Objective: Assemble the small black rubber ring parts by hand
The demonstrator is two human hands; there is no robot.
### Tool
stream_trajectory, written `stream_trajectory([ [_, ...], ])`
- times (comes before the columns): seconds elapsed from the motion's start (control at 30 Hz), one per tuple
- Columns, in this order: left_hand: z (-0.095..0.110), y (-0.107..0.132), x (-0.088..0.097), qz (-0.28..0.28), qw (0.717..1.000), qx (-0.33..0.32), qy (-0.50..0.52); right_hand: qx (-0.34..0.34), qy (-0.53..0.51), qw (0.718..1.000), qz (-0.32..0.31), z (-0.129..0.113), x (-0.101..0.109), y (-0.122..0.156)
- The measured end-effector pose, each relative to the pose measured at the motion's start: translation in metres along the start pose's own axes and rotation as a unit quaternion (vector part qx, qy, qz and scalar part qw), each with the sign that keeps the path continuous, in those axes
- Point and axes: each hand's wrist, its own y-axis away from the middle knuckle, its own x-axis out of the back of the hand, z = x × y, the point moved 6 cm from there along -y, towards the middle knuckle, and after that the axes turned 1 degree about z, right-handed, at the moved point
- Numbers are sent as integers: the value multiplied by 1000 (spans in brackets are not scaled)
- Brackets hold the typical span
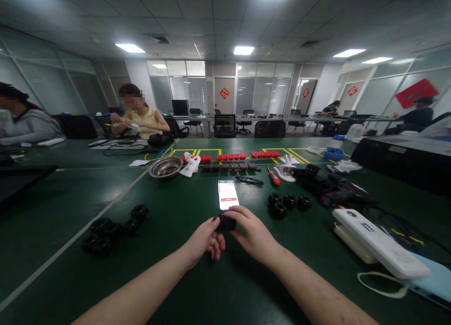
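Both of my hands meet at the near middle of the table around a small black wheel (pixel 226 222). My left hand (pixel 208 236) grips its left side, thumb on top and the other fingers curled below. My right hand (pixel 248 225) closes on it from the right, fingers over the top; part of the wheel is covered. Just beyond them lies a phone (pixel 228 196) with a lit screen. Similar black wheels (pixel 289 201) form a group to the right, and more black wheels (pixel 102 226) are clustered at the left.
Farther back are red slotted trays (pixel 231 157), a black strip of parts (pixel 230 167), a metal bowl (pixel 165 167), a red screwdriver (pixel 273 176) and glasses (pixel 249 180). At right lie a power drill (pixel 338 191) and a white power bank (pixel 380 240). People sit at left and far back.
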Motion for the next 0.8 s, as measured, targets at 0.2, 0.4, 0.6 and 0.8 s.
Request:
stream_trajectory([
  [0.2,-14,-3,11,77,991,97,-58,68,56,996,-26,-14,-2,3],
  [0.4,-8,-5,9,55,998,31,-17,-66,-37,997,-12,5,-1,1],
  [0.6,25,10,-3,21,984,-152,-89,-402,-261,876,-54,55,-26,14],
  [0.8,27,14,-6,28,973,-171,-154,-401,-285,869,-58,59,-30,14],
])
